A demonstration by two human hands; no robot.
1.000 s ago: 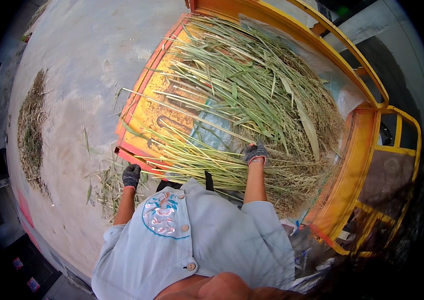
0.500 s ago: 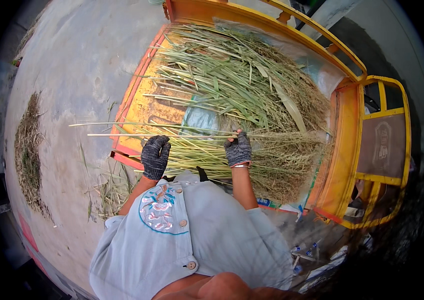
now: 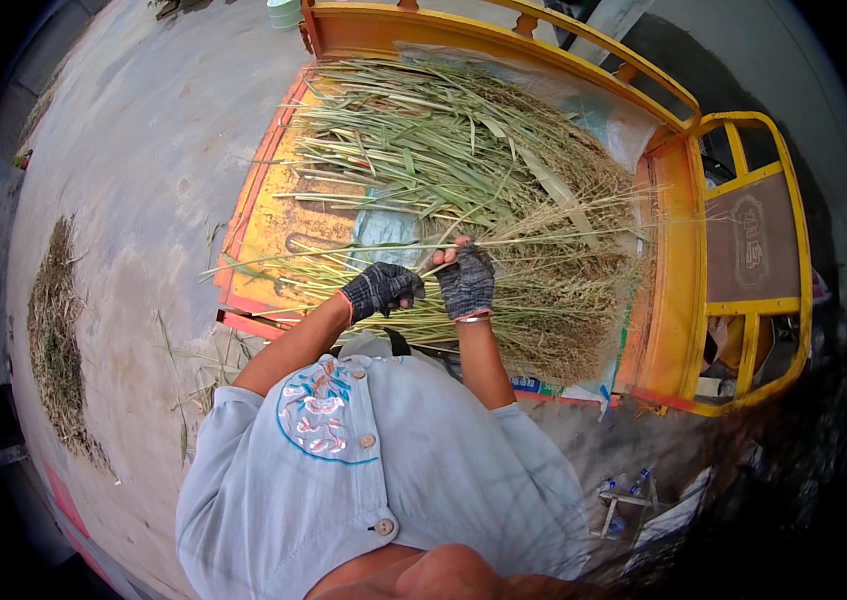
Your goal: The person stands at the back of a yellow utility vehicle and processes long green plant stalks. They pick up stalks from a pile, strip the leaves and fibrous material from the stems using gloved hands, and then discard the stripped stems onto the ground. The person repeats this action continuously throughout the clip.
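Observation:
My right hand (image 3: 466, 281), in a dark grey glove with bare fingertips, is closed around a few grass stalks (image 3: 529, 238). Their stems run left across the cart bed, and their feathery seed heads fan out to the right. Close beside it, my left hand (image 3: 381, 290), gloved alike, has its fingers curled shut near the stems; what it grips is hidden. Under both hands lies a pile of trimmed yellow-green stalks (image 3: 314, 296). Beyond them a larger heap of leafy green stalks (image 3: 424, 140) spreads over the bed, seed heads to the right.
The bed belongs to an orange-yellow cart (image 3: 254, 240) with a rail (image 3: 584, 35) at the far side and a framed cab (image 3: 752, 240) at right. A pale blue plastic sheet (image 3: 384, 236) shows between the heaps. Dry plant litter (image 3: 56, 340) lies on the concrete floor at left.
My left hand has moved right, up to my right hand, and its arm now reaches across. The held stalks have shifted right, their seed heads spreading above the pile. The view has shifted slightly.

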